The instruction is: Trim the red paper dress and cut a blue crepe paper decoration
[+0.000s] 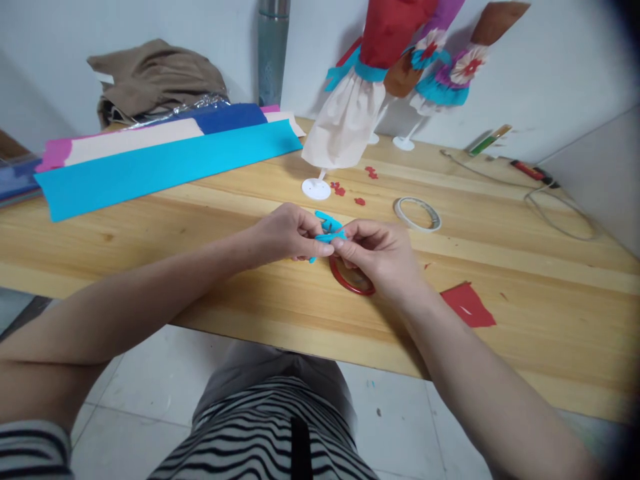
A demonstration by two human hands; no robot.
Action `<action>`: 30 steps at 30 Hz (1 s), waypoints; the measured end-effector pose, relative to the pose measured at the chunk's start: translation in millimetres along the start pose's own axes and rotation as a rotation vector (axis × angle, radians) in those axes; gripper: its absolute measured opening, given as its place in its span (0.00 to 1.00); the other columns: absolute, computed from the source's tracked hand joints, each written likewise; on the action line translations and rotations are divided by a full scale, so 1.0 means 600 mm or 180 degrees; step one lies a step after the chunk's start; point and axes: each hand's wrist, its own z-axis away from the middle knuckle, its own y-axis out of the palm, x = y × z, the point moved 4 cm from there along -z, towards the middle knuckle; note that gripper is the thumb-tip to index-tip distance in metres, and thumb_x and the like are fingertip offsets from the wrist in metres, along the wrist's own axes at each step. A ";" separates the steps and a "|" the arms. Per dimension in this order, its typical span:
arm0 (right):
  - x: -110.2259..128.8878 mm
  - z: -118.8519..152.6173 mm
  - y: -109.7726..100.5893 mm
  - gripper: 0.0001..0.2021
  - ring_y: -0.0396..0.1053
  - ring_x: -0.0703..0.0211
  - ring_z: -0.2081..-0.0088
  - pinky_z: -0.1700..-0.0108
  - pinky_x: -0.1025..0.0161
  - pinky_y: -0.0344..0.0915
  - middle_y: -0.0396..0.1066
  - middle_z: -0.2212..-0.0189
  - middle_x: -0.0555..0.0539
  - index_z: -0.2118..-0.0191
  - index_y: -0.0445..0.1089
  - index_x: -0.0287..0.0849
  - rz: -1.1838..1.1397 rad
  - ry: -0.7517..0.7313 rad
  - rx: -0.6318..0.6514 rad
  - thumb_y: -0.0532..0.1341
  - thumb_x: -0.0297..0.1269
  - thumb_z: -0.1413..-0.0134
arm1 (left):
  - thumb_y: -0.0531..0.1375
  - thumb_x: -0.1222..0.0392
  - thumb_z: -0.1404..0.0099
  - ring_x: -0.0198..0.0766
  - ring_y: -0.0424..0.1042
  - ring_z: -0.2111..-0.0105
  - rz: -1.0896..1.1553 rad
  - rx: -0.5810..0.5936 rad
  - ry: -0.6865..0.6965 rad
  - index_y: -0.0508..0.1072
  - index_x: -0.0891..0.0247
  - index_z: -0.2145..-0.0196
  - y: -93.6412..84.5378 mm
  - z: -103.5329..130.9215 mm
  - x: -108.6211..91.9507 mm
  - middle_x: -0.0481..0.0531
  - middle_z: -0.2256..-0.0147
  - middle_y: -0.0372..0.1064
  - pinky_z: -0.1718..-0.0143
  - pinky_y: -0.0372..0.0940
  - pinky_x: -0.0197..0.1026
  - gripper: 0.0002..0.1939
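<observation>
My left hand (295, 233) and my right hand (377, 250) meet over the near part of the table. Between them is a narrow, folded bright blue strip (327, 223) of crepe-like paper. Both hands pinch it with thumb and fingers, and the thumb tips are close together. Part of the strip is hidden by the fingers. Under my right hand lies a red ring-shaped object (354, 285), partly covered, its kind unclear. Just beyond my hands stands a small dress form in a red top and white gathered skirt (340, 127), on a round white base (316, 189).
Small red cut-outs (360, 201), a white tape roll (417, 215) and a red scrap (469, 305) lie on the wooden table (225, 293). Coloured sheets (170, 170), brown cloth (160, 77) and a bottle (273, 53) are behind left. A cable (530, 200) runs right.
</observation>
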 end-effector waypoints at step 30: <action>-0.002 -0.003 -0.044 0.18 0.78 0.43 0.58 0.58 0.54 0.70 0.77 0.58 0.38 0.47 0.72 0.42 0.3951 -0.0193 0.0538 0.62 0.29 0.44 | 0.67 0.64 0.28 0.24 0.66 0.81 0.3551 -0.1850 -0.1448 0.73 0.66 0.74 -0.051 -0.012 0.033 0.42 0.81 0.65 0.77 0.63 0.27 0.15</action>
